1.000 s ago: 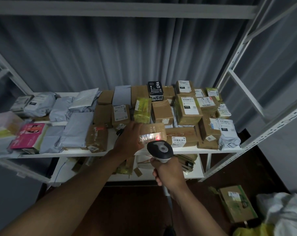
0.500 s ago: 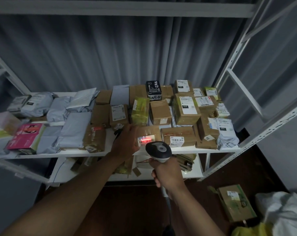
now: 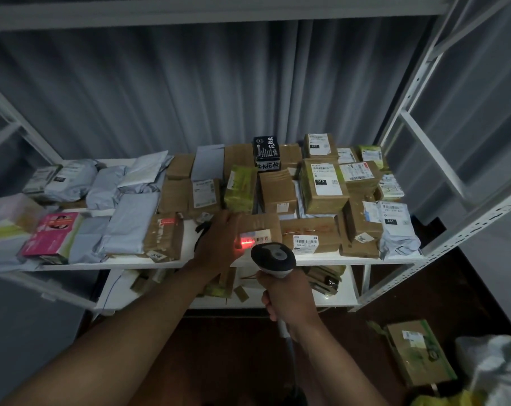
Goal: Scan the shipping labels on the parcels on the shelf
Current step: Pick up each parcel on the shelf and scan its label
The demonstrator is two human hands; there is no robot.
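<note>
Many parcels lie on the white shelf [image 3: 172, 263]: brown boxes on the right half and grey poly bags on the left. My left hand [image 3: 216, 244] grips the left end of a small brown box [image 3: 261, 227] at the shelf's front edge. Its label [image 3: 255, 240] faces me, lit by a red scan line. My right hand [image 3: 289, 300] grips the handle of a grey barcode scanner [image 3: 273, 259], whose head points at that label from just below and in front.
A brown box with label [image 3: 305, 234] lies right of the held one. A pink box [image 3: 50, 234] sits at the front left. A lower shelf [image 3: 339, 298] holds more parcels. On the floor at right lie a box [image 3: 418, 353] and a white bag [image 3: 500, 370].
The scan light has narrowed from a wide pale-red glow on the label to a bright red line. Both hands stay in nearly the same place on the box and scanner.
</note>
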